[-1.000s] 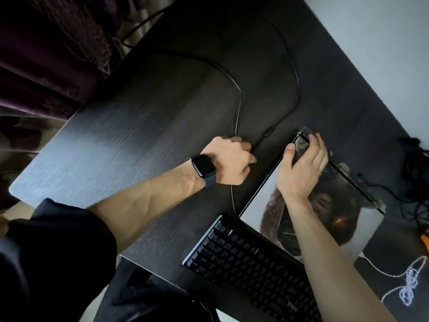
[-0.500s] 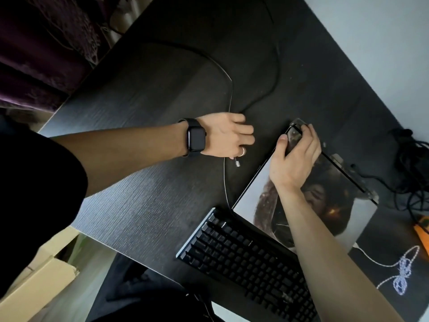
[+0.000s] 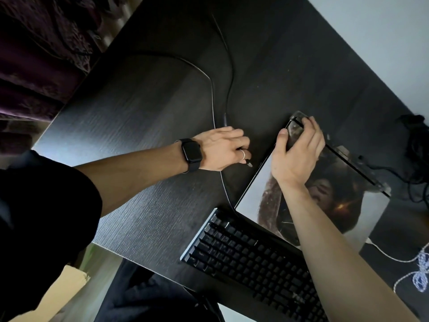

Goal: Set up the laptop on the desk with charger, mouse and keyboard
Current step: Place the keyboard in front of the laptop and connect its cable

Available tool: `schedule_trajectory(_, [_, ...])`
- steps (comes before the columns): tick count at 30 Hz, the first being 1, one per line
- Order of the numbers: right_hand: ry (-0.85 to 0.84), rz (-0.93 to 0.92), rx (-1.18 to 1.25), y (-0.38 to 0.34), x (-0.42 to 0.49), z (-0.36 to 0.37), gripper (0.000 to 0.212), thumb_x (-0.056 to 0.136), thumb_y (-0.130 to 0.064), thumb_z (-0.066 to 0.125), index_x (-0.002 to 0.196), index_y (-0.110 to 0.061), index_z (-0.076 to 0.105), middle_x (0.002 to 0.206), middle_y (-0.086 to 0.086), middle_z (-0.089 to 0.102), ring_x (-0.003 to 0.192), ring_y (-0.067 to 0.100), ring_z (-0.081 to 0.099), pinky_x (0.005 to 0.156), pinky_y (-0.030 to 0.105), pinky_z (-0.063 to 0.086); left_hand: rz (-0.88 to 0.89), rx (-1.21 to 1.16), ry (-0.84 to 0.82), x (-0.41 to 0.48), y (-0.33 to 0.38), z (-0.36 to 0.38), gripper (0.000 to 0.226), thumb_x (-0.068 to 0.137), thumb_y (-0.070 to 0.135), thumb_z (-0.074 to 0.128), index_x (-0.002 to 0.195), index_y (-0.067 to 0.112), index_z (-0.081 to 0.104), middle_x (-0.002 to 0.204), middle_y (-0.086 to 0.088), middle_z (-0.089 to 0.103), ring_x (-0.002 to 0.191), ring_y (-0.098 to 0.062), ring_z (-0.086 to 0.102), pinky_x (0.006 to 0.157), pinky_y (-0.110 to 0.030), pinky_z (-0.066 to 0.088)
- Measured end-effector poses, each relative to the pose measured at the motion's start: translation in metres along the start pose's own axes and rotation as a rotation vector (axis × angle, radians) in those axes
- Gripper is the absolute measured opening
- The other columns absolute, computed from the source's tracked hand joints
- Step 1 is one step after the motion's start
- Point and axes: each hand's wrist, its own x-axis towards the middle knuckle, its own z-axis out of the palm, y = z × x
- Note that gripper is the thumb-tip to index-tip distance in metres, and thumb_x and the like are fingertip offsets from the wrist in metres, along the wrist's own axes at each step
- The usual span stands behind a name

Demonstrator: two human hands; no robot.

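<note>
A closed laptop (image 3: pixel 348 205) with a printed picture on its lid lies on the black desk (image 3: pixel 139 135). My right hand (image 3: pixel 299 152) grips its far left corner, thumb on the left edge. My left hand (image 3: pixel 222 148), wearing a watch and ring, pinches the charger plug (image 3: pixel 249 164), whose silver tip sticks out a short way from the laptop's left edge. The black charger cable (image 3: pixel 231 73) runs from the desk's far edge into that hand. A black keyboard (image 3: pixel 250 259) lies in front of the laptop. No mouse is in view.
A thin grey cable (image 3: pixel 212 94) curves across the desk, passes under my left hand and runs toward the keyboard. A tangle of black cables (image 3: pixel 417 140) sits at the far right. A white braided cord (image 3: pixel 417 270) lies at the right. A cardboard box (image 3: pixel 58 296) is below the desk edge.
My left hand has moved right with the plug, closer to the laptop's left edge. My right hand has kept its grip on the laptop corner.
</note>
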Motion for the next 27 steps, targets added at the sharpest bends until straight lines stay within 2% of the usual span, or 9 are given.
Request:
schedule_trajectory(3, [-0.005, 0.005, -0.003, 0.0, 0.0, -0.001, 0.052, 0.097, -0.038, 0.052, 0.139, -0.007, 0.05, 0.148, 0.008, 0.047, 0.138, 0.027, 0.04, 0.111, 0.043, 0.04, -0.103, -0.105, 0.0, 0.0, 0.005, 0.001, 0.032, 0.096, 0.036, 0.046, 0.098, 0.019, 0.074, 0.092, 0.001, 0.065, 0.082, -0.021, 0.058, 0.073, -0.03, 0.051])
schedule_trajectory(6, [-0.008, 0.0, -0.001, 0.001, 0.0, 0.0, 0.051, 0.097, -0.037, 0.052, 0.139, -0.008, 0.049, 0.149, 0.008, 0.046, 0.139, 0.028, 0.04, 0.111, 0.045, 0.039, -0.237, -0.306, -0.022, 0.004, 0.01, -0.001, 0.013, 0.09, 0.025, 0.065, 0.095, 0.018, 0.074, 0.096, 0.002, 0.066, 0.089, -0.02, 0.059, 0.083, -0.034, 0.052])
schedule_trajectory(8, [-0.014, 0.006, 0.0, 0.0, 0.0, 0.0, 0.052, 0.097, -0.037, 0.052, 0.14, -0.008, 0.049, 0.149, 0.008, 0.046, 0.139, 0.027, 0.039, 0.112, 0.044, 0.038, -0.304, -0.445, -0.075, 0.008, 0.012, -0.006, 0.011, 0.085, 0.016, 0.069, 0.095, 0.018, 0.073, 0.1, 0.001, 0.067, 0.094, -0.021, 0.058, 0.089, -0.039, 0.05])
schedule_trajectory(12, [-0.021, 0.014, -0.002, 0.0, 0.0, 0.0, 0.052, 0.096, -0.037, 0.052, 0.14, -0.009, 0.048, 0.15, 0.007, 0.045, 0.139, 0.027, 0.038, 0.113, 0.044, 0.036, -0.345, -0.434, -0.179, 0.013, 0.015, -0.005, 0.035, 0.093, 0.021, 0.062, 0.128, 0.019, 0.063, 0.117, -0.002, 0.061, 0.11, -0.022, 0.052, 0.103, -0.035, 0.038])
schedule_trajectory(17, [-0.021, 0.014, 0.002, -0.001, 0.002, 0.001, 0.051, 0.096, -0.038, 0.051, 0.14, -0.011, 0.048, 0.15, 0.006, 0.044, 0.139, 0.026, 0.038, 0.113, 0.043, 0.036, -0.348, -0.453, -0.104, 0.009, 0.017, -0.002, 0.023, 0.091, 0.017, 0.063, 0.113, 0.016, 0.071, 0.114, -0.002, 0.061, 0.104, -0.024, 0.053, 0.099, -0.035, 0.041])
schedule_trajectory(27, [-0.018, 0.01, -0.016, 0.001, 0.001, 0.001, 0.052, 0.096, -0.038, 0.051, 0.14, -0.009, 0.049, 0.15, 0.007, 0.045, 0.138, 0.027, 0.039, 0.112, 0.042, 0.036, -0.377, -0.443, 0.042, 0.006, 0.03, 0.009, 0.021, 0.088, 0.014, 0.068, 0.109, 0.013, 0.072, 0.105, -0.004, 0.063, 0.098, -0.023, 0.055, 0.092, -0.029, 0.046])
